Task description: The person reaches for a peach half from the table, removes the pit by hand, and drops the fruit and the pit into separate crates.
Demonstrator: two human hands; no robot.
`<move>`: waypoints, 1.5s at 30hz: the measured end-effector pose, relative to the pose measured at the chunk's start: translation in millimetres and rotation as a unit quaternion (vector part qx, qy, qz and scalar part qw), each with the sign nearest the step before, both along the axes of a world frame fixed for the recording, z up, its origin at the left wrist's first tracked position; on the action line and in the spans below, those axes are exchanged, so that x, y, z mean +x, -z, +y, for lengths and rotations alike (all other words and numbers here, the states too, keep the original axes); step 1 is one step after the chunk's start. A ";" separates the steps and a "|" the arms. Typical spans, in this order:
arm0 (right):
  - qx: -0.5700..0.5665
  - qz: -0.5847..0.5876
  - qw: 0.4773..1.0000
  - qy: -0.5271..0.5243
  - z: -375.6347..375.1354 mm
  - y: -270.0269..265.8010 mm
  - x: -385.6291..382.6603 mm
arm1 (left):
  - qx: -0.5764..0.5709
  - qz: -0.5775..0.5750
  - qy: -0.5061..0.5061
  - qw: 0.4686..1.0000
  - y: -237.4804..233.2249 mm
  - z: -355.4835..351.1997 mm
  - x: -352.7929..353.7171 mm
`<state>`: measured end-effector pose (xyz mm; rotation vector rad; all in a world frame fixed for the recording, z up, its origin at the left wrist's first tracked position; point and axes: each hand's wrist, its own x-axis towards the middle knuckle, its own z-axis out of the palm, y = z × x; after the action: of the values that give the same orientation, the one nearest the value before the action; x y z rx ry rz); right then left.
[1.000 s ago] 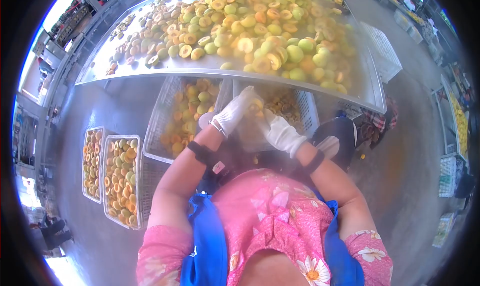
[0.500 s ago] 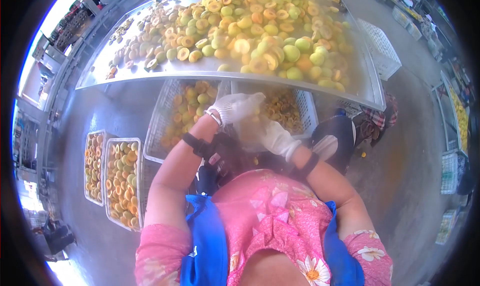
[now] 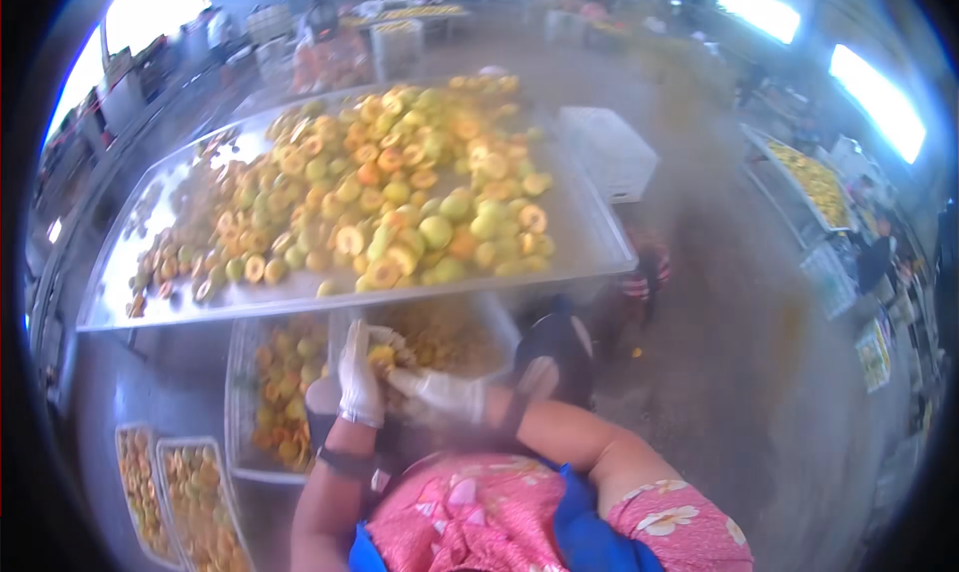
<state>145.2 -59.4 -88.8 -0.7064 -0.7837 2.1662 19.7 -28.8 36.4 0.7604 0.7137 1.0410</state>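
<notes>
My left hand (image 3: 361,380), in a white glove, is raised above the crates under the table's near edge. Its fingers curl around a yellow apricot (image 3: 382,356). My right hand (image 3: 446,393), also gloved, comes in from the right with its fingers closed and pointing at the fruit. Blur hides whether those fingertips hold anything. Left of my hands, a crate (image 3: 240,412) contains whole-looking and cut apricots. Beneath and beyond them is a second crate (image 3: 496,322) with small brownish-yellow pieces, too blurred to name.
A metal table (image 3: 230,310) heaped with halved apricots (image 3: 395,197) spans the front. Two filled crates (image 3: 160,472) stand on the floor at lower left. A white crate (image 3: 609,152) is beyond the table's right end. Further tables and people are in the background.
The head view has tilted up and shifted right, showing more of the hall. My left hand has turned fingers-up around the apricot, and my right hand stays close to it.
</notes>
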 end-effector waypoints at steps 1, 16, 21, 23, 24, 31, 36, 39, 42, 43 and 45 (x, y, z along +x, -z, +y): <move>0.022 -0.042 0.999 0.000 -5.1 -12.2 0.2 | 0.078 0.088 -0.042 0.992 -2.4 -1.9 1.6; -0.094 0.010 0.992 -0.090 -52.4 -122.4 4.5 | 0.159 0.075 0.147 0.973 -16.4 -9.9 -22.0; -0.156 0.096 0.980 -0.078 -56.9 -125.3 3.0 | -0.058 0.052 0.061 0.995 -22.3 -14.5 -10.7; -0.148 0.106 0.981 -0.067 -49.5 -114.2 0.9 | -0.112 -0.142 0.180 0.967 30.1 12.9 -16.7; -0.185 0.212 0.953 -0.113 -40.4 -90.7 5.5 | -0.108 -0.180 0.153 0.966 39.8 16.3 -14.1; -0.190 0.433 0.862 -0.185 -34.3 -81.0 13.1 | -0.153 -0.176 0.066 0.970 24.8 14.3 9.7; -0.144 0.404 0.902 -0.044 -24.1 -83.9 29.6 | -0.079 -0.174 -0.115 0.975 24.6 42.3 -45.7; -0.181 0.374 0.909 0.035 -19.0 -69.2 36.0 | 0.112 0.240 -0.209 0.941 53.5 78.6 -128.2; -0.197 0.259 0.942 0.081 -11.9 -67.2 31.7 | 0.199 0.482 -0.236 0.820 23.3 99.6 -138.1; -0.197 0.261 0.942 0.077 -10.0 -69.0 29.3 | 0.226 0.578 -0.218 0.753 6.4 101.4 -126.5; -0.202 0.214 0.955 0.048 -7.4 -74.7 25.9 | 0.249 0.667 -0.198 0.674 -7.5 117.7 -101.6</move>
<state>171.1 -66.8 -14.1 -0.4289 -0.0776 2.2966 -81.9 88.9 43.9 1.9796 1.9582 0.9347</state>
